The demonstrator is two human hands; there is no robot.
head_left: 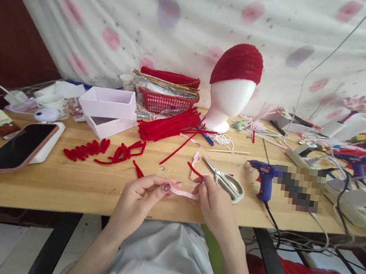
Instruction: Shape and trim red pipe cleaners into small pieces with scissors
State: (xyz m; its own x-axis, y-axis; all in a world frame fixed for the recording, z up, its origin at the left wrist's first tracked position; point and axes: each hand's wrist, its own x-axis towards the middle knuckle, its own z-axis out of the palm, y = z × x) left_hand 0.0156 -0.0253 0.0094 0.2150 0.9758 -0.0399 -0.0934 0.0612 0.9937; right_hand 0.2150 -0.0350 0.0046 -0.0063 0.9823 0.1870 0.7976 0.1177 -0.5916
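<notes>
Between my two hands, near the front edge of the table, stretches a short span of pale pink tape measure [184, 193]. Thumb and finger of my left hand [141, 196] pinch its end. My right hand [215, 202] is closed on the tape too, and a red pipe cleaner [195, 170] pokes out from its fingertips; whether it is gripped cannot be made out. More of the tape runs back toward a bundle of red pipe cleaners [171, 124]. Scissors [224, 178] with pale green handles lie just beyond my right hand. Bent red pipe cleaner loops [122, 152] lie left.
A white foam head [230, 100] wearing a red cap [238, 65] stands behind. A red basket [167, 101] and white boxes [108, 104] are at the back left. A phone [18, 147] lies left; a blue glue gun [265, 179] and a power strip [311, 160] with cables are right.
</notes>
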